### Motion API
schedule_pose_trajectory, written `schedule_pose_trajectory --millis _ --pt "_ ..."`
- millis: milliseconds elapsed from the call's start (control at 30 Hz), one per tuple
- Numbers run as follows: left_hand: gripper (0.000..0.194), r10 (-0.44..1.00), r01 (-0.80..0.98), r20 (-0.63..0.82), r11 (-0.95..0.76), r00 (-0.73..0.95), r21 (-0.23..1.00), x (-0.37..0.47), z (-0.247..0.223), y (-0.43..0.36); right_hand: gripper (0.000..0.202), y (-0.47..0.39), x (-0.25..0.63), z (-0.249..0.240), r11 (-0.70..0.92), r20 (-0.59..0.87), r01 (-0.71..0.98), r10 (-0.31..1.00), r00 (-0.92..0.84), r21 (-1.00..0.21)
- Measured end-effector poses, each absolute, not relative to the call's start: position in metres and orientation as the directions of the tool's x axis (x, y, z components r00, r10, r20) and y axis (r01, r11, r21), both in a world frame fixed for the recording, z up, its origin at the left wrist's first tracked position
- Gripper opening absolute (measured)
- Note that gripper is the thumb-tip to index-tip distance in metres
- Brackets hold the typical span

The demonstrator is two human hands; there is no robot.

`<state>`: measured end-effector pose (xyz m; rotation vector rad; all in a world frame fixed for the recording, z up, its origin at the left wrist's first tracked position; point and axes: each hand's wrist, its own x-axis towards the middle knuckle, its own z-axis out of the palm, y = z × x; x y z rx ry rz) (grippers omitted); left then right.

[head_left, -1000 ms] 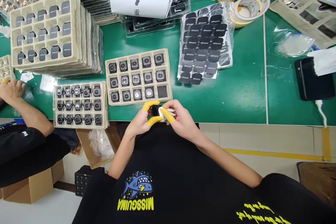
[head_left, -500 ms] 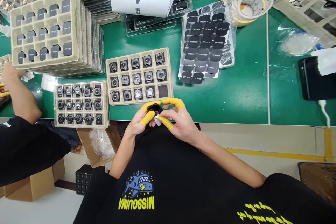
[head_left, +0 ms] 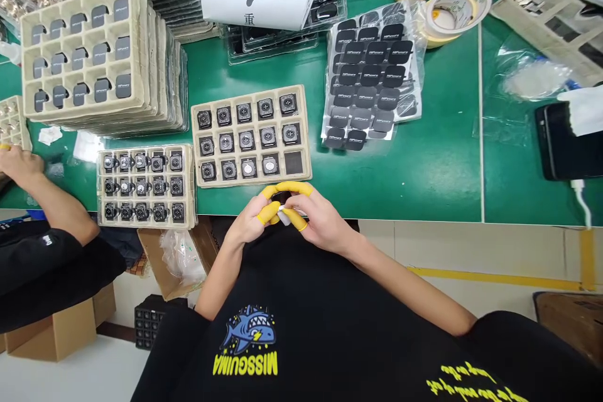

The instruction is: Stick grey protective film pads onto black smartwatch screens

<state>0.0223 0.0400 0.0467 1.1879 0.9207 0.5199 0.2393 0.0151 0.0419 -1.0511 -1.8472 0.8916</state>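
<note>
Just in front of the table edge, my left hand (head_left: 249,220) is closed around a black smartwatch case (head_left: 282,196), mostly hidden by fingers. My right hand (head_left: 323,217) pinches a small white cloth (head_left: 283,216) against it, its index finger reaching over the far side of the watch. Yellow finger cots cover thumbs and index fingers. Beyond my hands lies a beige tray (head_left: 217,186) of watch cases, sensor backs up; its near right compartment shows only a dark liner. To its left is another tray (head_left: 146,227) with more watches.
Tall stacked trays (head_left: 162,85) stand at left, near a co-worker's hand (head_left: 21,163). Sheets of black labels (head_left: 365,97), a tape roll (head_left: 478,3) and a cabled phone (head_left: 563,151) lie to the right. Papers (head_left: 264,3) rest on clear trays at the back.
My right index finger has moved left over the watch, and the watch is now more covered. The co-worker's arm at left has shifted toward the table's near side.
</note>
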Motion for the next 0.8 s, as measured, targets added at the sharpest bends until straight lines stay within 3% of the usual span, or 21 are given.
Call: schedule_pose_trajectory --millis 100,167,300,533,667,800 --pt "0.081 0.760 -0.021 -0.287 0.368 0.583 0.930 0.026 0.047 0.032 0.007 0.011 0.235 0.038 0.292 0.217 0.290 0.940 -0.263 -0.911" --pt "0.086 0.775 0.009 -0.275 0.329 0.569 0.944 0.027 0.047 0.026 0.006 0.008 0.233 0.037 0.255 0.194 0.286 0.955 -0.226 -0.924" --pt "0.078 0.807 0.086 -0.244 0.235 0.538 0.968 0.027 0.039 0.017 0.005 0.009 0.229 0.036 0.201 0.161 0.265 0.973 -0.166 -0.943" --pt "0.078 0.824 -0.052 -0.187 0.253 0.534 0.966 0.029 0.013 0.010 0.012 0.007 0.227 0.033 0.056 0.044 0.194 0.997 -0.065 -0.979" --pt "0.079 0.828 -0.068 -0.255 0.331 0.499 0.941 0.029 0.009 0.003 0.017 -0.002 0.228 0.033 0.017 0.004 0.144 0.996 -0.091 -0.989" --pt "0.077 0.818 -0.068 -0.282 0.362 0.502 0.930 0.020 0.015 -0.001 0.024 -0.008 0.229 0.037 0.082 0.052 0.144 0.979 -0.198 -0.986"
